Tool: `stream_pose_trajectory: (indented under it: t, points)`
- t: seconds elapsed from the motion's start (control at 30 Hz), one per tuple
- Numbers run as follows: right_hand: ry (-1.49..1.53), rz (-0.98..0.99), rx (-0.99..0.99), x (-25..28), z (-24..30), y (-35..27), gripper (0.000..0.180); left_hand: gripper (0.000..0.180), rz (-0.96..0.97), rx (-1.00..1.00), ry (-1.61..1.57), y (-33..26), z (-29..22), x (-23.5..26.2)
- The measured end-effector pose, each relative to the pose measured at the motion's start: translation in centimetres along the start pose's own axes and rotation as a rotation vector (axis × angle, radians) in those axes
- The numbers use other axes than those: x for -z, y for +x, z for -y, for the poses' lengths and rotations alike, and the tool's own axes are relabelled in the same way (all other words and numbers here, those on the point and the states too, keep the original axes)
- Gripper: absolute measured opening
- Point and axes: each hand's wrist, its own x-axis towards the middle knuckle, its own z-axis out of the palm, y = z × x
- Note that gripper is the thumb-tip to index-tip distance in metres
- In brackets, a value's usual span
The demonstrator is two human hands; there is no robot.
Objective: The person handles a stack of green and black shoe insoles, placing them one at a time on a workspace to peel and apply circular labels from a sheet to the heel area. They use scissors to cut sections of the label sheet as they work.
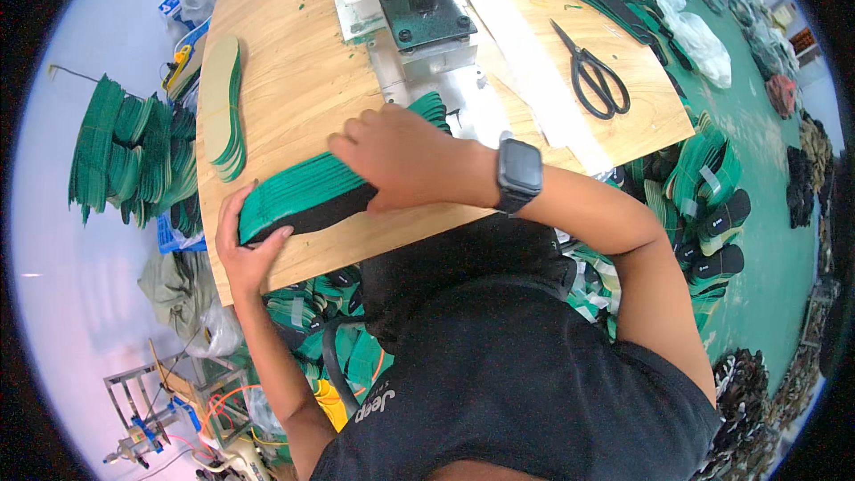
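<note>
A: Any containers in view, and what do they hold?

B: A blue crate sits on the floor just off the left edge of the table, mostly hidden under hanging bundles of green insoles; what lies inside it cannot be made out. Clear plastic bags lie on the green floor to the upper right, and their contents are too blurred to tell.

A: Where is the stack being handled?

B: The stack of green insoles lies on its side along the near edge of the table, running from lower left up toward the middle, with a dark foam face turned to the person.

A: And the hands on it?

B: The left hand cups the lower left end, fingers curled against the dark face and thumb round the back. The right hand, with a dark watch on its wrist, presses flat on the upper right end, fingers spread and slightly bent over the top edges. The stack sits squeezed between the two hands, and neither is closed into a fist.

A: What else is on the table?

B: A smaller pile of tan and green insoles lies near the left edge, well apart from the hands. Black scissors lie shut at the right side. A dark green press machine stands at the far middle.
</note>
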Motion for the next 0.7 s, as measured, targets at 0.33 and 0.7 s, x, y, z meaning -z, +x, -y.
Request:
stream_pose_trajectory:
  t: [0.33,0.7]
  points:
    - [0.006,-0.067,0.041,-0.5,2.0,0.4,0.047,0.081,-0.075,-0.083,-0.173,-1.7,-0.8,-0.7]
    - [-0.069,-0.372,-0.294,15.9,-0.2,-13.9,0.048,0.027,-0.075,0.175,-0.424,0.6,-4.9,-5.9]
